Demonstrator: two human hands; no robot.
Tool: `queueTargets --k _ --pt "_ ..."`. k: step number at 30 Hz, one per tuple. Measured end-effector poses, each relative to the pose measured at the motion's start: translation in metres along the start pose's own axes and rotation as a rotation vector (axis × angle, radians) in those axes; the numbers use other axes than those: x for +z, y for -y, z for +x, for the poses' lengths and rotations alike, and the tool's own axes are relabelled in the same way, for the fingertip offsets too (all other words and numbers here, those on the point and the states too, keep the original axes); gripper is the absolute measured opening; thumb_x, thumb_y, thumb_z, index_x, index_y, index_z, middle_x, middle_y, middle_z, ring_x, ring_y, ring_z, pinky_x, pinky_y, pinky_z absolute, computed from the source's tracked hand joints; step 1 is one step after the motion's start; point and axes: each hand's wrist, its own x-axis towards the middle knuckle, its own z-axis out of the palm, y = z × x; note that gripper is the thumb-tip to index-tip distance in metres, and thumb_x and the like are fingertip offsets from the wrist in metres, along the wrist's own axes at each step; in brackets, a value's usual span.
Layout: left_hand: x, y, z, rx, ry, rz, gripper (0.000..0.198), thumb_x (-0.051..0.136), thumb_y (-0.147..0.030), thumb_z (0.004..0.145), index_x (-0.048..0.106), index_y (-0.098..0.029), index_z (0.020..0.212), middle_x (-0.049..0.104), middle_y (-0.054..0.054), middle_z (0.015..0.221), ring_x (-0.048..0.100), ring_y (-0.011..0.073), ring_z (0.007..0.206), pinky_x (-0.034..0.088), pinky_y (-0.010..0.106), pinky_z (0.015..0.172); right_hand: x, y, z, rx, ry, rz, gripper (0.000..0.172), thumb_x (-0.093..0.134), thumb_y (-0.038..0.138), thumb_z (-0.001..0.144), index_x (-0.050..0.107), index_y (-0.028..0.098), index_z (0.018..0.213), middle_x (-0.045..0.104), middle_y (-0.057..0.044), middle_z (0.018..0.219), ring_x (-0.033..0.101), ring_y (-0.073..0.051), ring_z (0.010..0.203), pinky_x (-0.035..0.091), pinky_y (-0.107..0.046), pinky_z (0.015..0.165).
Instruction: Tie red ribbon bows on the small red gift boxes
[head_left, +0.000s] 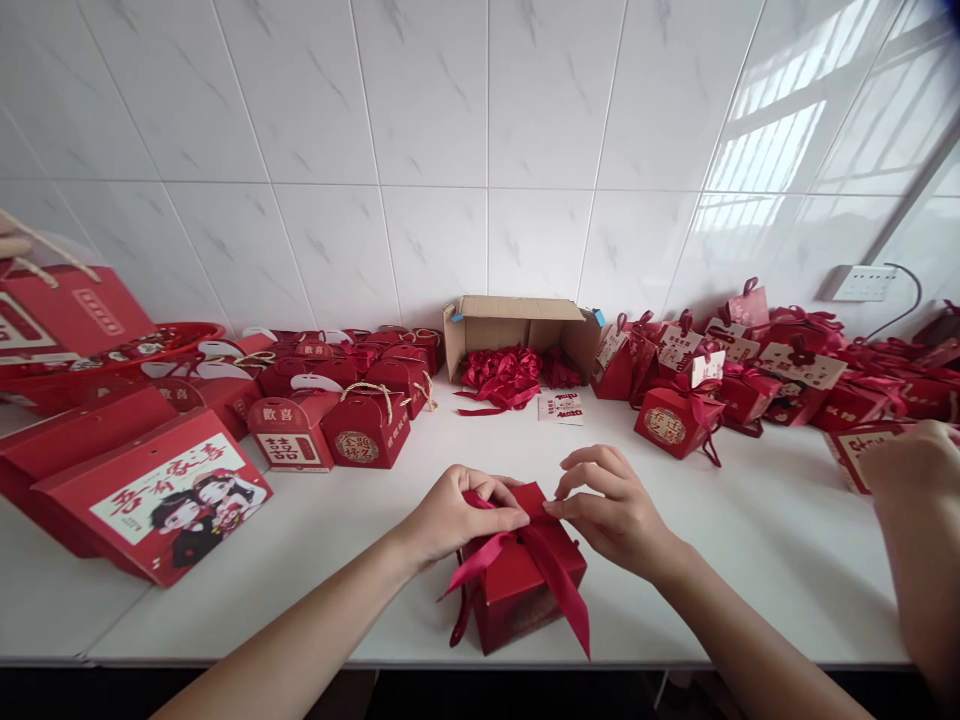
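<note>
A red gift box (517, 585) stands near the front edge of the table, with a shiny red ribbon (561, 590) across its top and loose tails hanging over the front. My left hand (469, 508) lies at the box's upper left, thumb and fingers pinched on the ribbon. At the upper right of the same box, my right hand (611, 505) has its thumb and forefinger tips together on the ribbon by the knot, while its other fingers are curled and raised. The fingers partly hide the knot.
An open cardboard box (525, 308) holds red ribbons (499, 375), beside a printed card (561, 408). Boxes with rope handles (367, 430) stand left, near large red gift bags (161, 500). Ribboned boxes (679, 420) crowd the right. Other people's hands (911, 460) show at both sides.
</note>
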Motion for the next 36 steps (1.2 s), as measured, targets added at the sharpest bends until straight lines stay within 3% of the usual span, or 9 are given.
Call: queueTargets --k 7,11,14,18,24,31,36 --pt "-0.005 0.003 0.0 0.014 0.032 0.043 0.054 0.08 -0.028 0.058 0.028 -0.021 0.045 0.071 0.007 0.074 0.056 0.0293 0.112 0.041 0.038 0.094 0.003 0.002 -0.006 0.006 -0.1 -0.121 0.015 0.058 0.011 0.086 0.066 0.023 0.078 0.063 -0.003 0.081 0.057 -0.02 0.091 0.042 -0.037 0.078" --pt "-0.01 0.002 -0.001 -0.037 0.072 -0.047 0.04 0.083 -0.029 0.055 0.044 -0.018 0.049 0.07 0.007 0.084 0.063 0.0262 0.095 0.047 0.035 0.081 0.003 0.003 -0.008 0.009 -0.09 -0.11 0.017 0.055 0.01 0.087 0.066 0.024 0.083 0.064 -0.003 0.081 0.057 -0.02 0.088 0.044 -0.036 0.074" --pt "-0.01 0.0 -0.001 -0.066 0.066 -0.113 0.04 0.078 -0.036 0.063 0.046 -0.017 0.048 0.07 0.006 0.083 0.064 0.0209 0.083 0.046 0.031 0.075 0.003 0.002 -0.008 -0.023 -0.094 -0.089 0.018 0.055 0.008 0.087 0.065 0.023 0.088 0.064 -0.003 0.08 0.057 -0.02 0.086 0.045 -0.035 0.071" --pt "-0.004 -0.001 0.0 -0.061 -0.008 -0.101 0.05 0.077 -0.035 0.065 0.036 -0.018 0.043 0.069 0.006 0.076 0.063 0.0222 0.088 0.044 0.029 0.073 0.003 -0.001 -0.007 -0.036 -0.109 -0.081 0.016 0.056 0.007 0.086 0.063 0.021 0.086 0.064 -0.002 0.077 0.056 -0.019 0.085 0.044 -0.034 0.071" --pt "0.0 0.001 -0.001 -0.014 0.011 0.001 0.027 0.078 -0.031 0.063 0.058 -0.017 0.049 0.072 0.007 0.079 0.063 0.0261 0.097 0.045 0.033 0.082 0.002 0.001 -0.009 -0.029 -0.103 -0.118 0.015 0.057 0.007 0.084 0.063 0.021 0.083 0.065 -0.002 0.078 0.056 -0.019 0.085 0.04 -0.035 0.073" --pt "0.0 0.003 -0.003 -0.003 -0.004 -0.025 0.047 0.08 -0.025 0.058 0.036 -0.02 0.041 0.07 0.004 0.063 0.06 0.0271 0.107 0.04 0.036 0.094 0.002 0.003 -0.017 -0.031 -0.135 -0.225 0.015 0.057 0.007 0.084 0.063 0.021 0.084 0.066 -0.002 0.08 0.054 -0.019 0.085 0.036 -0.033 0.07" --pt "-0.002 0.01 -0.003 -0.016 -0.009 -0.08 0.055 0.081 -0.024 0.056 0.027 -0.02 0.046 0.066 0.002 0.062 0.063 0.0249 0.093 0.044 0.035 0.084 0.006 0.006 -0.02 -0.024 -0.175 -0.262 0.016 0.057 0.008 0.085 0.063 0.022 0.087 0.064 -0.003 0.08 0.054 -0.019 0.083 0.037 -0.033 0.069"
